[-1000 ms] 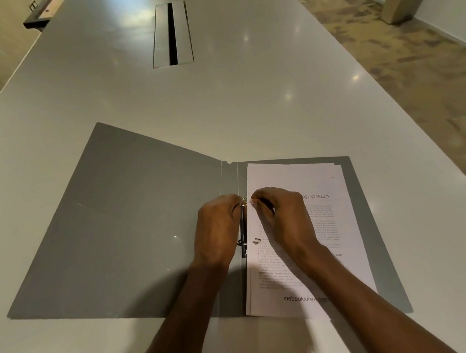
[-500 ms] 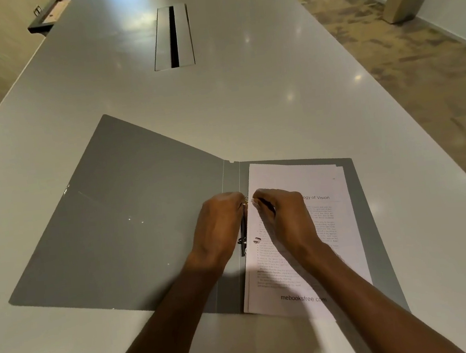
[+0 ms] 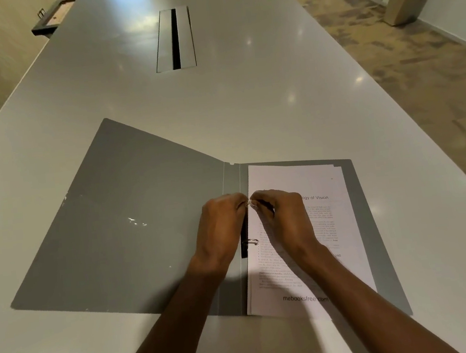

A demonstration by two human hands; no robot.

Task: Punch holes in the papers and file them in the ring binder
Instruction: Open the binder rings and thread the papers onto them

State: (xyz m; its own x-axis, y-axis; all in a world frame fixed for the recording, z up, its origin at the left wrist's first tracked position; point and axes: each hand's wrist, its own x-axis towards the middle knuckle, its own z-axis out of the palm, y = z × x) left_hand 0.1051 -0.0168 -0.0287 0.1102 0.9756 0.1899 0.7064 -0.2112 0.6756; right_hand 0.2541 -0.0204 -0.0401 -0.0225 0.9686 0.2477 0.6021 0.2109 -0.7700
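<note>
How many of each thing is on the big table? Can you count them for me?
Grey ring binder: 1
Stack of papers: 1
Hands, left hand and right hand: 2
Total: 4

One binder (image 3: pixel 133 231), two hands (image 3: pixel 222 229), two rings (image 3: pixel 252 242).

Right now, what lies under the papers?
Under the papers lies the grey binder, its right cover showing along their edge. The lower ring shows; both hands cover the upper one.
</note>
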